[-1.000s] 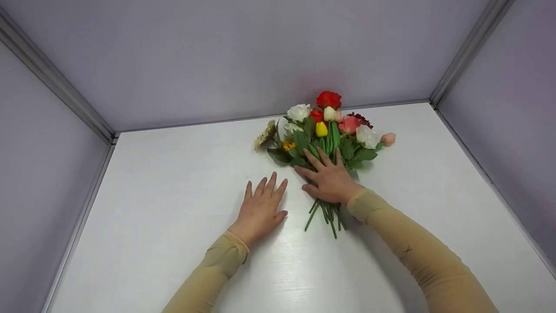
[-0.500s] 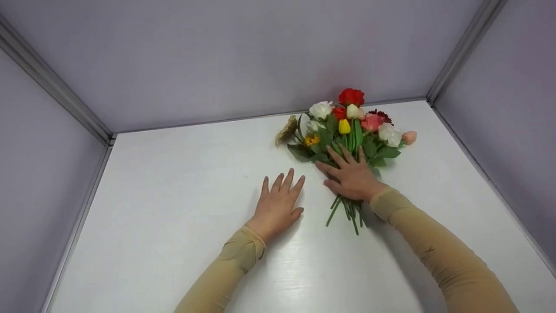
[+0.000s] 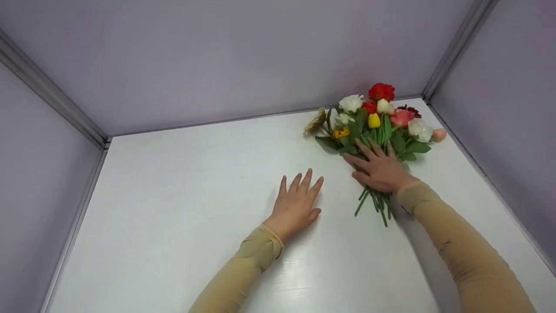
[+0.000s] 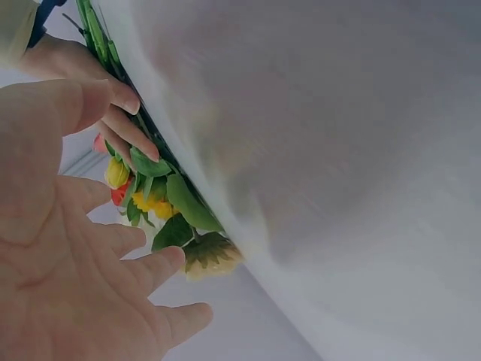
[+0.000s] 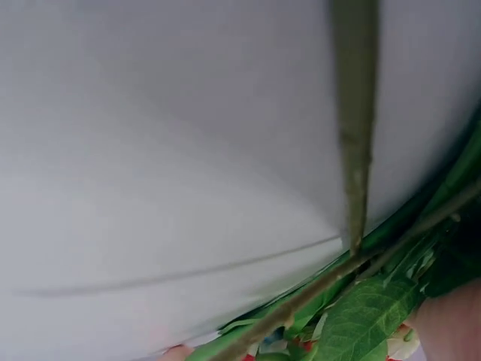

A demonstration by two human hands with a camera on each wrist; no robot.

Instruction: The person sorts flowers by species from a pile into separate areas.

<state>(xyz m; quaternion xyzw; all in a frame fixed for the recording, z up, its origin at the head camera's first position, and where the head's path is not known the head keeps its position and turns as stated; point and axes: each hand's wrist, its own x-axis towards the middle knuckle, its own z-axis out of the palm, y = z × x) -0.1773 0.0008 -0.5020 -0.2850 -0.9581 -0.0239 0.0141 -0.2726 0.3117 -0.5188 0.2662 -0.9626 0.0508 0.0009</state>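
A bouquet of mixed flowers [image 3: 354, 130] lies on the white tabletop [image 3: 182, 208] near the back right, blooms toward the back wall. Among its blooms are a red flower [image 3: 382, 92], a yellow tulip [image 3: 374, 120] and a dried-looking beige flower [image 3: 316, 121]. My right hand [image 3: 382, 169] rests over the stems with straight, spread fingers. Below its palm the cut green stems [image 3: 379, 204] stick out toward me. My left hand [image 3: 295, 206] is nearer the middle, fingers spread, holding nothing and apart from the flowers. In the right wrist view, stems and a leaf [image 5: 364, 316] fill the lower right.
A pale back wall [image 3: 226, 61] rises behind the table, close to the blooms. The right side wall [image 3: 499, 104] stands beyond the bouquet, and the left wall [image 3: 34, 195] borders the other side. Metal corner posts [image 3: 458, 50] join the walls.
The bouquet has slid to the right and slightly back under my right hand, toward the right corner. My left hand has shifted right as well, with its fingers still spread.
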